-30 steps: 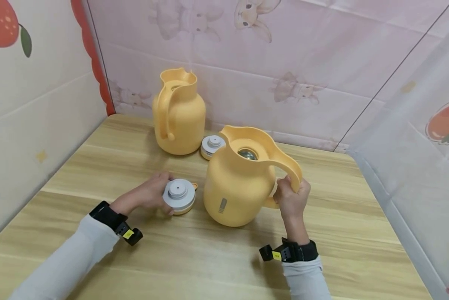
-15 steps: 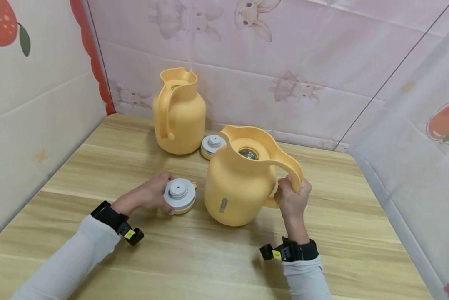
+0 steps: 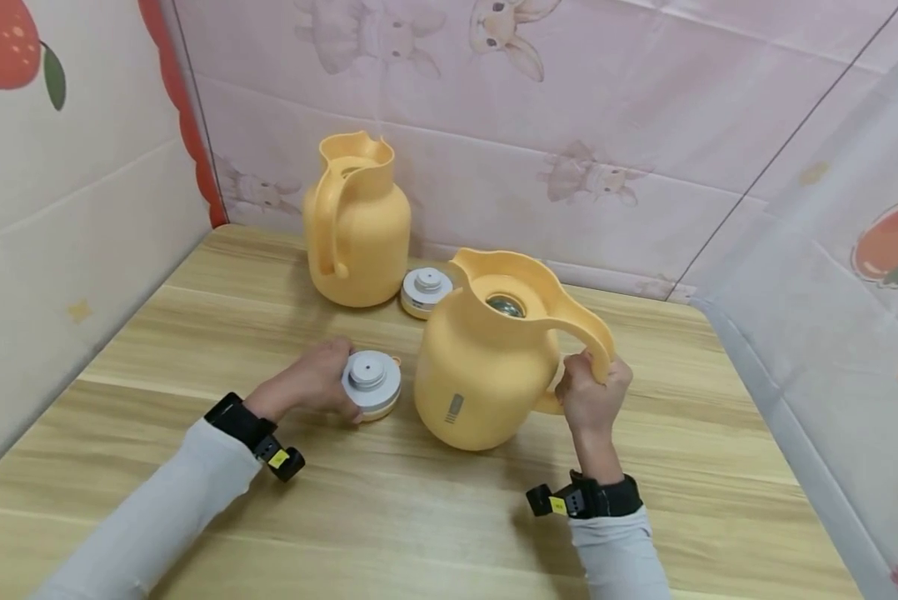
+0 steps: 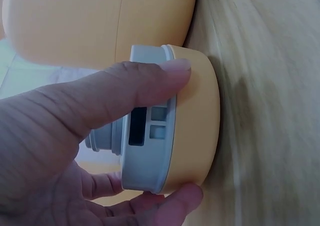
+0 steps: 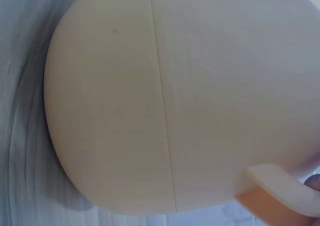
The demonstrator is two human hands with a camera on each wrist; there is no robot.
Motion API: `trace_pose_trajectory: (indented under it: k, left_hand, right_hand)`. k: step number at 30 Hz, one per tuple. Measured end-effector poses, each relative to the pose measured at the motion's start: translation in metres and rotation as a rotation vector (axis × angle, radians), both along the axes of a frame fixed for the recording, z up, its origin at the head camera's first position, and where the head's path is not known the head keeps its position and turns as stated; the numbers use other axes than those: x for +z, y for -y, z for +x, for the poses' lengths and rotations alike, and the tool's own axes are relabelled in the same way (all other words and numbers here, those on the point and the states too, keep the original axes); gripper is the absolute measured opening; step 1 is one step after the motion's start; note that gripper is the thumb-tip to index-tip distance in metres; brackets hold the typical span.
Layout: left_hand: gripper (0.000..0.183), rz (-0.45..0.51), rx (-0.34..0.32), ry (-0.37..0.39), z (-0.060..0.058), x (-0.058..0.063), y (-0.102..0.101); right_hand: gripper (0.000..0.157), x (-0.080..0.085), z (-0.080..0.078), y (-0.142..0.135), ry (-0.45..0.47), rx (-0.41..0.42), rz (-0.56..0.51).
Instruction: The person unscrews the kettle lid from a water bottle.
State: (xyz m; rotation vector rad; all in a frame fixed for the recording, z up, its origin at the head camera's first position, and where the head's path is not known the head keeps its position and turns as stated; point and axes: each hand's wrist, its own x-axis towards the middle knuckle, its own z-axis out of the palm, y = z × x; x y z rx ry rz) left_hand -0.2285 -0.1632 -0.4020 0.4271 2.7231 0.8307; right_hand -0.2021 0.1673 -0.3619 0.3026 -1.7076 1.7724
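Note:
My left hand [image 3: 317,379] grips a round lid [image 3: 371,387] by its sides, thumb on one side and fingers on the other. The lid has a grey plug part facing up and a yellow cap [image 4: 195,131] against the wooden table. To its right is a yellow vacuum jug [image 3: 486,375] with its mouth uncovered, showing a shiny inner opening. My right hand [image 3: 595,396] is wrapped round the jug's handle [image 5: 280,186]; only a bit of that hand shows in the right wrist view. Whether the jug's base fully touches the table, I cannot tell.
A second yellow jug [image 3: 359,242], also lidless, stands at the back left near the wall. Another grey-and-yellow lid [image 3: 425,292] lies beside it, behind the held jug. Printed cloth walls [image 3: 456,158] border the wooden table [image 3: 389,525] at the back and sides.
My left hand and the lid have shifted a little right and away from me. The jug in my right hand has moved slightly to the right. Both grips stay the same.

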Motion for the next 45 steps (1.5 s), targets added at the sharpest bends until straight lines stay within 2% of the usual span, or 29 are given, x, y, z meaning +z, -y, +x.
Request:
trace_pose_trajectory:
  k: [7, 17, 24, 29, 37, 45]
  left_hand:
    - [0.084, -0.009, 0.018, 0.032, -0.013, 0.000, -0.017]
    - [0.081, -0.019, 0.028, 0.082, -0.027, 0.006, -0.044]
    - [0.083, 0.007, 0.073, 0.084, -0.037, 0.001, -0.059]
    - [0.089, 0.010, 0.101, 0.070, -0.046, -0.002, -0.076]
    - [0.091, 0.017, 0.140, 0.067, -0.051, -0.005, -0.096]
    - [0.090, 0.059, 0.156, 0.060, -0.056, -0.008, -0.110]
  right_hand:
    - [0.034, -0.001, -0.005, -0.012, 0.005, -0.018, -0.037]
    - [0.030, -0.001, -0.015, -0.034, 0.013, -0.102, -0.046]
    - [0.030, 0.000, -0.022, -0.041, 0.009, -0.152, -0.073]
    - [0.029, 0.000, -0.028, -0.047, 0.029, -0.227, -0.044]
    - [0.031, 0.000, -0.039, -0.055, 0.026, -0.324, -0.022]
    - [0.031, -0.002, -0.048, -0.060, -0.002, -0.377, -0.030]
